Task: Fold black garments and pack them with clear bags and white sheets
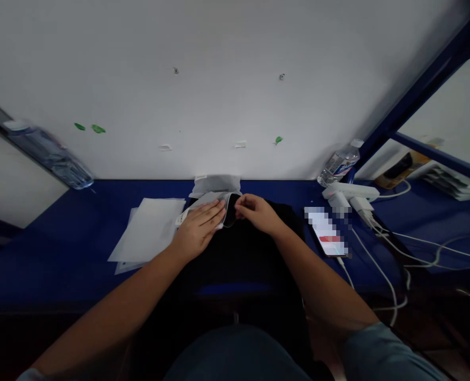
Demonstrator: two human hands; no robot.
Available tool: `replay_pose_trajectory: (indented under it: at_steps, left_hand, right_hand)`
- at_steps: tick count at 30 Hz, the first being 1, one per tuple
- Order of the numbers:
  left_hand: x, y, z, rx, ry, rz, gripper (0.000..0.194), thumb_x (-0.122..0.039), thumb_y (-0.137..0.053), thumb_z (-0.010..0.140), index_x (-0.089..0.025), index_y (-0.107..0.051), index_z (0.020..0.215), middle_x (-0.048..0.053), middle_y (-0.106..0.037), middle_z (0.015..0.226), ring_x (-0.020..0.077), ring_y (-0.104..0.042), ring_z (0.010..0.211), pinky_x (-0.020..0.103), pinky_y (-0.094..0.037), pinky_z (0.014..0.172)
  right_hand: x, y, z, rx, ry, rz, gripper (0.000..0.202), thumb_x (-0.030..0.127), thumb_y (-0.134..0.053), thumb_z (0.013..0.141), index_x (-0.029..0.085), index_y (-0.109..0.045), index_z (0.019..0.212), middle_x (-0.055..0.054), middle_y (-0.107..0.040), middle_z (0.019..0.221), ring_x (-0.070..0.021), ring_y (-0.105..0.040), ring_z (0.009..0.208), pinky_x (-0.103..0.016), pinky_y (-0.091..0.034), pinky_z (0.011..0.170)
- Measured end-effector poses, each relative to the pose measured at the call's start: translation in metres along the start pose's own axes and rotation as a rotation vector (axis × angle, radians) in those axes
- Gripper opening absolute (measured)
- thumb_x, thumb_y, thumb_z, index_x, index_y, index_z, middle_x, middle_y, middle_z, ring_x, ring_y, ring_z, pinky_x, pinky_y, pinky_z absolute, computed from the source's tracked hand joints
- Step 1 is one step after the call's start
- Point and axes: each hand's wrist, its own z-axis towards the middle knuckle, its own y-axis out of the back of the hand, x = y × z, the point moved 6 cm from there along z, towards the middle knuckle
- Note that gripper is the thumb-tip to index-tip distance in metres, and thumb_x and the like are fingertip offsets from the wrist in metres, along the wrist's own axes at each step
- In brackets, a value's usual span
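Near the middle of the blue desk, white paper sheets lie on black cloth. My left hand rests flat on the sheets, palm down, its fingers stretched to the right. Just right of it, a dark curved edge of material shows beside the sheets. My right hand is at that dark edge with thumb and fingers pinched together; what lies between the fingertips is too small to make out. A pale translucent sheet sits behind both hands, against the wall.
White papers lie on the blue desk at left. A large bottle leans at far left. To the right are a phone with a cable, a power strip with chargers, a small bottle and loose white cables.
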Motion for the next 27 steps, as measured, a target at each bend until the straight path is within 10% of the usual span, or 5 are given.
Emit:
replay_pose_trajectory:
  at_steps: [5,13,27]
  left_hand:
    - [0.005,0.003,-0.002,-0.04,0.033,-0.057,0.058,-0.017,-0.049,0.103,-0.032,-0.036,0.158,0.007,-0.051,0.155,0.024,-0.049,0.143,0.052,-0.047,0.115]
    - [0.005,0.002,-0.003,-0.055,0.014,-0.095,0.058,-0.017,-0.048,0.104,-0.032,-0.035,0.158,0.007,-0.051,0.155,0.0244,-0.047,0.145,0.054,-0.047,0.115]
    - [-0.002,0.004,-0.001,-0.078,-0.047,-0.217,0.052,-0.018,-0.044,0.105,-0.028,-0.04,0.156,0.008,-0.054,0.152,0.0235,-0.046,0.145,0.056,-0.04,0.119]
  right_hand:
    - [-0.01,0.03,0.004,-0.29,-0.103,-0.272,0.018,0.03,-0.066,0.087,0.021,-0.062,0.101,-0.001,-0.065,0.085,-0.0169,-0.062,0.079,-0.035,-0.051,0.081]
    - [-0.031,0.02,0.009,-0.09,-0.211,-0.066,0.039,0.026,-0.067,0.091,0.02,-0.06,0.129,-0.007,-0.072,0.104,-0.0173,-0.067,0.086,-0.033,-0.054,0.077]
    - [-0.029,0.008,0.014,-0.028,-0.185,-0.012,0.02,0.024,-0.068,0.074,0.023,-0.048,0.079,0.008,-0.053,0.061,-0.0094,-0.05,0.048,-0.023,-0.039,0.049]
